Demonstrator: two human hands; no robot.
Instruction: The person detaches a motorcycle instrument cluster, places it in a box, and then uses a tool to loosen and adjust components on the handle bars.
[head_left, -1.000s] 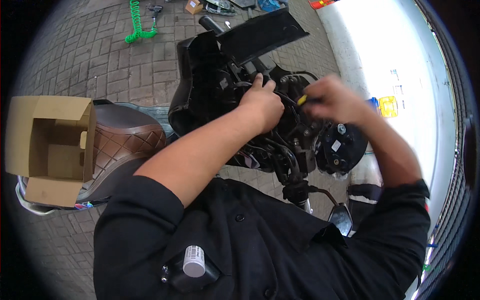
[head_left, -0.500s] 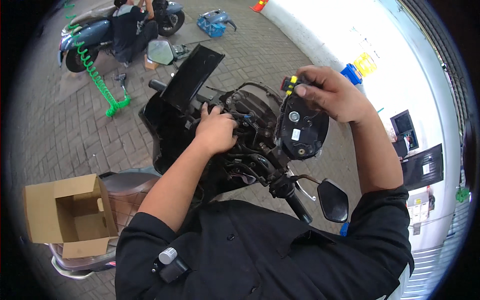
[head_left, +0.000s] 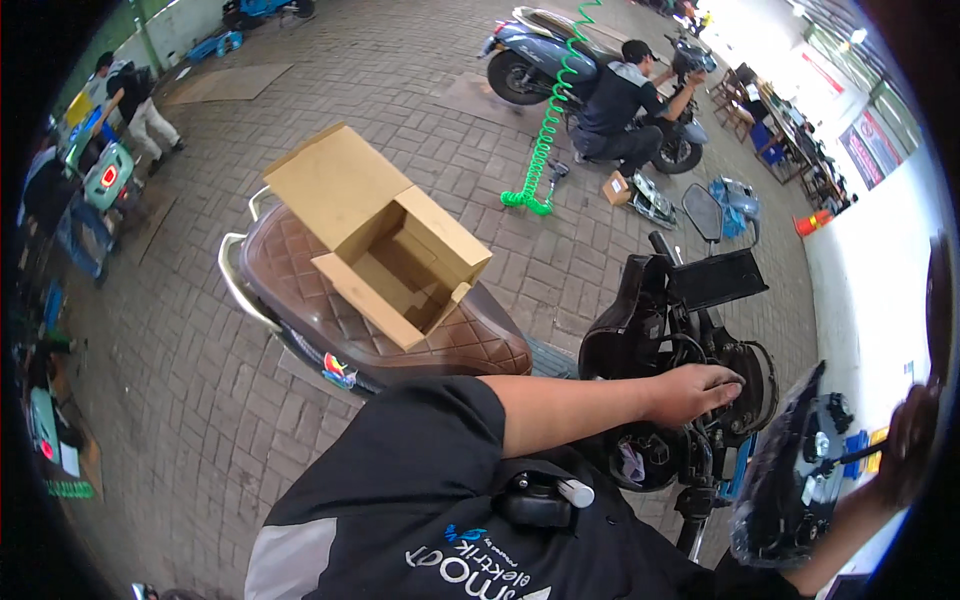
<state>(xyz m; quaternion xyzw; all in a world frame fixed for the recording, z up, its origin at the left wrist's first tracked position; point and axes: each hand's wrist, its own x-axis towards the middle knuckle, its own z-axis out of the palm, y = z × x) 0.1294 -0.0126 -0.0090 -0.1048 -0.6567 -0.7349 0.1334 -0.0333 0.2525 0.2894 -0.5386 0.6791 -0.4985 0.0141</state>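
My left hand reaches into the stripped front of a scooter, among black wires and brackets by the handlebar. Its fingers and thumb are drawn together; what they grip, if anything, is hidden. At the far right, dark and blurred, my right hand is closed around a black cable. That cable runs to a black lamp-like unit, partly covered in clear plastic film, beside the scooter's front. The cable's end is hidden in my right hand.
An open cardboard box sits on the brown quilted seat. Beyond are a coiled green hose, a power tool and a crouching person at another scooter. A black panel and mirror stick up ahead.
The view has swung left, bringing the seat and box toward the middle. My left hand stays at the scooter's front. The yellow-ringed connector formerly showing in my right hand is now out of sight.
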